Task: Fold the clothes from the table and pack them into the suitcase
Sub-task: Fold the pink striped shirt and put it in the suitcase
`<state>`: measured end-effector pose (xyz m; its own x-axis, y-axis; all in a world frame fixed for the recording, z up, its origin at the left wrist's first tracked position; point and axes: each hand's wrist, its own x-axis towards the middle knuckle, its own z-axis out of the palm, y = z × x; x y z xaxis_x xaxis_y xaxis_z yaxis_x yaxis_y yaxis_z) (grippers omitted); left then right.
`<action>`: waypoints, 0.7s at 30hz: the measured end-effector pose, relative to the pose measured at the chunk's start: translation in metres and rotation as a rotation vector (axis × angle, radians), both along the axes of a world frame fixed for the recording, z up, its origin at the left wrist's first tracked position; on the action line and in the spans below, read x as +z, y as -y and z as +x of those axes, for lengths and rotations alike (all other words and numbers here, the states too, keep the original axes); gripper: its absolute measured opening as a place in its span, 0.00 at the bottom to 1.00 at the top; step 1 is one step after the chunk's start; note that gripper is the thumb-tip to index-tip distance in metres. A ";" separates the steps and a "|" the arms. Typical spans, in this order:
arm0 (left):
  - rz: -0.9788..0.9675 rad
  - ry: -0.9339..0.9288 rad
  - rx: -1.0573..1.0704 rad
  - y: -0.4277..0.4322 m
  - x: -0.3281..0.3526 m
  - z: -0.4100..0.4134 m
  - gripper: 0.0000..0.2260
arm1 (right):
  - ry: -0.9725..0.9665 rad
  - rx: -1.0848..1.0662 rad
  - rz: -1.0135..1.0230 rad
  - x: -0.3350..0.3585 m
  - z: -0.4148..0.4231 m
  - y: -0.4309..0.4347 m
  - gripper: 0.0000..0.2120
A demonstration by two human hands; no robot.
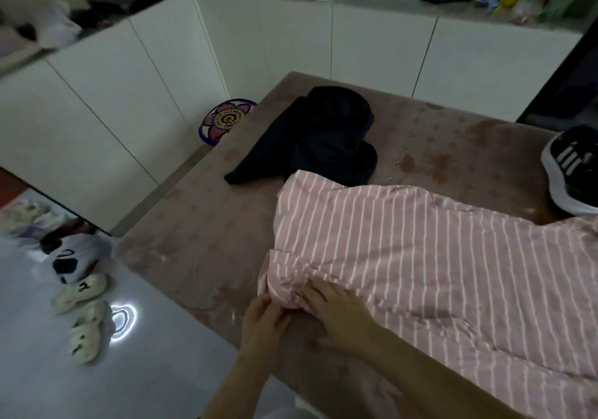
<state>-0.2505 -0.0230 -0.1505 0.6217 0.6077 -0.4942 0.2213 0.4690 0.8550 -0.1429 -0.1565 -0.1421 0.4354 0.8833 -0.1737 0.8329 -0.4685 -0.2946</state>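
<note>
Fingers (273, 307) of the left hand (263, 321) pinch the bunched corner of a pink striped shirt (420, 257). Beside them, the right hand (339, 315) presses flat on the same bunch, its fingers (318, 292) straight and slightly spread. Both hands work at the near left edge of the table (194, 224). The shirt lies spread over the table's near half. A black garment (323, 134) sits heaped at the table's far side, and a sneaker (569, 172) at its right edge. Slippers (81, 292) lie on the floor left of the table.
</note>
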 end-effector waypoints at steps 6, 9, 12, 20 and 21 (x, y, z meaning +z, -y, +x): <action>0.297 0.022 0.059 -0.036 0.003 0.011 0.07 | 0.227 -0.020 0.315 -0.027 -0.002 0.023 0.20; 0.759 0.081 -0.146 -0.053 0.014 0.012 0.05 | 0.321 0.010 0.359 -0.026 -0.004 0.028 0.19; 0.954 -0.021 -0.384 -0.065 0.004 -0.001 0.15 | 0.284 0.039 0.276 -0.026 -0.008 0.032 0.17; 0.961 -0.366 -0.388 -0.076 -0.006 -0.002 0.22 | 0.225 -0.373 0.159 -0.005 0.004 0.018 0.17; 0.969 -0.409 -0.444 -0.078 -0.007 0.004 0.23 | 0.180 -0.419 0.093 -0.004 0.008 0.016 0.17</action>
<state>-0.2462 0.0546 -0.1572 0.7773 0.6106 -0.1513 0.5476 -0.5383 0.6406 -0.1354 -0.1726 -0.1460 0.7740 0.6331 0.0091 0.6192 -0.7539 -0.2197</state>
